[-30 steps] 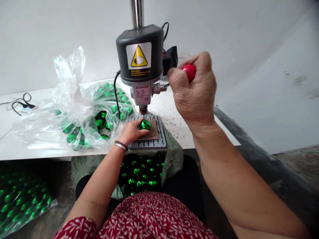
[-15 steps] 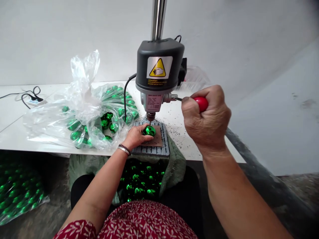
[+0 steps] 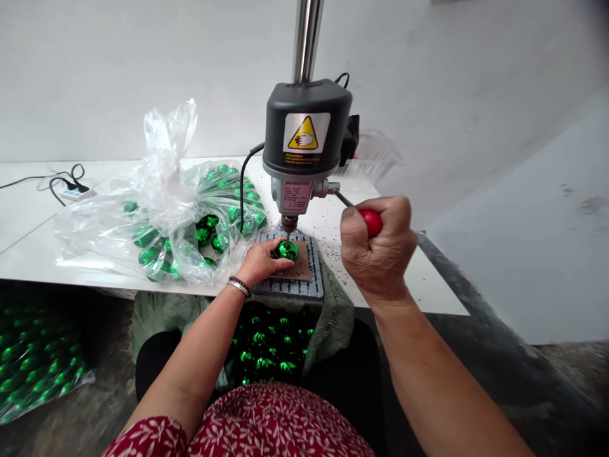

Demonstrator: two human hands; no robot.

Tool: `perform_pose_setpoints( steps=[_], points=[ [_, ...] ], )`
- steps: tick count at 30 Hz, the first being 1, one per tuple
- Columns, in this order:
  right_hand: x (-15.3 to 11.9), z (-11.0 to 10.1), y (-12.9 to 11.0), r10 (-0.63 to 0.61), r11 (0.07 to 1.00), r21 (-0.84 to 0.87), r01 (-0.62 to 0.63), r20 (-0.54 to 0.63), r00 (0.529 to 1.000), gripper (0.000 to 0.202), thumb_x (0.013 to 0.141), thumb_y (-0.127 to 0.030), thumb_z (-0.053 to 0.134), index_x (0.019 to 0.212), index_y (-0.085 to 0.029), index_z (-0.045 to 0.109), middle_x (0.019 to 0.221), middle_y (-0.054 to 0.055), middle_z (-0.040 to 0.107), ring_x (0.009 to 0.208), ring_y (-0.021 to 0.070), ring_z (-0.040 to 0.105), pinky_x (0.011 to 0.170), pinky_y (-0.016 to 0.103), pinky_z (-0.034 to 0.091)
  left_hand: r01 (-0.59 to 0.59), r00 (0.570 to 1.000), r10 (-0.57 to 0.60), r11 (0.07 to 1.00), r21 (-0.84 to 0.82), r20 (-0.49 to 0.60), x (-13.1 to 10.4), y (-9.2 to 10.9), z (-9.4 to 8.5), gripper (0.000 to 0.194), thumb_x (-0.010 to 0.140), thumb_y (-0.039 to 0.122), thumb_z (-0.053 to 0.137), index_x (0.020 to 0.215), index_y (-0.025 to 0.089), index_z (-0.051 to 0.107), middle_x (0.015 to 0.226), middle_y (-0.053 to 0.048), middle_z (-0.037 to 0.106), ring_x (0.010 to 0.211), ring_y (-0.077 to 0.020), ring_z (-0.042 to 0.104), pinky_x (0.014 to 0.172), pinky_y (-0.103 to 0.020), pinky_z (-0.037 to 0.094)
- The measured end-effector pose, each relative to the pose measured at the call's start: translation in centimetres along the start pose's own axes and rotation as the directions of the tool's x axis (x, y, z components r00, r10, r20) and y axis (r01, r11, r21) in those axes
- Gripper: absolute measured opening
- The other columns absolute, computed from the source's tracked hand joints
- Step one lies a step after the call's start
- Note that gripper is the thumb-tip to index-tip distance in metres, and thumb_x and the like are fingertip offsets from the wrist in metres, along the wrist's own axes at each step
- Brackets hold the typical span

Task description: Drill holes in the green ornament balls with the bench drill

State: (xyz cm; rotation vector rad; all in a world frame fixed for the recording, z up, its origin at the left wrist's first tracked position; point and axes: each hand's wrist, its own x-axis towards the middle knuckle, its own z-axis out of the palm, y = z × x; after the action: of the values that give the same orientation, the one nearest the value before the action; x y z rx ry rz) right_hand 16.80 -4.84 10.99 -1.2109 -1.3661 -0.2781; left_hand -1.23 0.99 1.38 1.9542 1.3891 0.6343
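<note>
Ball [image 3: 286, 251], shiny and green, is held between the thumb and fingers of the left hand [image 3: 261, 261], on a brown board [image 3: 302, 270] laid over the slotted base [image 3: 311, 289] of a bench drill [image 3: 307, 130]. The ball's left edge is covered by fingertips; whether it is touched by the drill bit cannot be made out. A red knob [image 3: 372, 223] is gripped by closed fingers of the right hand [image 3: 380, 251], its right side hidden in the fist. The drill's column [image 3: 308, 41] is cut off at the top edge, and the small label print is too blurred to be read. Green balls are partly veiled by a crumpled clear bag [image 3: 164, 190]; another bag [image 3: 40, 355] is cut off at the left edge.
</note>
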Motion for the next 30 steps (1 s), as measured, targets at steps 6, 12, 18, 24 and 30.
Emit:
perform_pose_setpoints(
  steps=[6, 12, 18, 24, 30],
  points=[
    [-1.3, 0.7, 0.8, 0.014, 1.000, 0.008, -0.014, -0.053, 0.998, 0.020, 0.086, -0.041, 0.052, 0.083, -0.021, 0.049, 0.066, -0.001, 0.051, 0.056, 0.0071, 0.045, 0.055, 0.023, 0.039, -0.016, 1.000, 0.016, 0.999, -0.051, -0.002, -0.1, 0.0, 0.1, 0.058, 0.073, 0.034, 0.078, 0.128, 0.021, 0.067, 0.112, -0.003, 0.077, 0.106, -0.0238, 0.068, 0.101, -0.033, 0.048],
    [-3.0, 1.3, 1.3, 0.044, 0.998, 0.049, -0.040, -0.084, 0.996, 0.018, 0.084, -0.039, 0.054, 0.085, -0.021, 0.051, 0.069, -0.001, 0.056, 0.058, 0.0075, 0.049, 0.056, 0.023, 0.042, -0.018, 1.000, 0.017, 0.999, -0.037, -0.019, 0.1, -0.6, 0.4, 0.057, 0.071, 0.037, 0.079, 0.125, 0.022, 0.069, 0.105, -0.003, 0.077, 0.102, -0.0240, 0.068, 0.098, -0.033, 0.049],
    [-0.4, 1.1, 0.1, 0.060, 0.994, 0.093, -0.052, -0.082, 0.995, 0.022, 0.085, -0.042, 0.051, 0.083, -0.020, 0.048, 0.069, -0.001, 0.053, 0.060, 0.0071, 0.048, 0.057, 0.022, 0.041, -0.017, 0.999, 0.014, 0.999, -0.048, -0.045, 0.0, -0.5, 0.7, 0.055, 0.070, 0.036, 0.079, 0.122, 0.019, 0.069, 0.103, -0.005, 0.076, 0.099, -0.0239, 0.068, 0.095, -0.034, 0.050],
    [5.3, 1.0, -1.5, 0.169, 0.979, 0.113, -0.168, -0.004, 0.986, 0.019, 0.082, -0.034, 0.057, 0.078, -0.019, 0.045, 0.069, -0.003, 0.050, 0.061, 0.0056, 0.040, 0.059, 0.021, 0.037, -0.012, 0.995, 0.000, 0.993, -0.120, -0.096, -1.8, 0.3, 0.7, 0.051, 0.071, 0.031, 0.077, 0.119, 0.018, 0.067, 0.100, -0.002, 0.075, 0.093, -0.0217, 0.067, 0.087, -0.032, 0.052],
    [5.5, 1.0, -2.1, 0.265, 0.959, 0.100, -0.265, 0.006, 0.964, 0.018, 0.079, -0.021, 0.062, 0.076, -0.017, 0.045, 0.067, -0.004, 0.048, 0.063, 0.0048, 0.040, 0.062, 0.022, 0.036, -0.054, 0.998, 0.056, 0.995, -0.085, 0.028, -7.1, 0.8, -2.1, 0.059, 0.069, 0.026, 0.078, 0.125, 0.019, 0.065, 0.129, -0.010, 0.068, 0.122, -0.0275, 0.061, 0.109, -0.041, 0.045]
  ],
)
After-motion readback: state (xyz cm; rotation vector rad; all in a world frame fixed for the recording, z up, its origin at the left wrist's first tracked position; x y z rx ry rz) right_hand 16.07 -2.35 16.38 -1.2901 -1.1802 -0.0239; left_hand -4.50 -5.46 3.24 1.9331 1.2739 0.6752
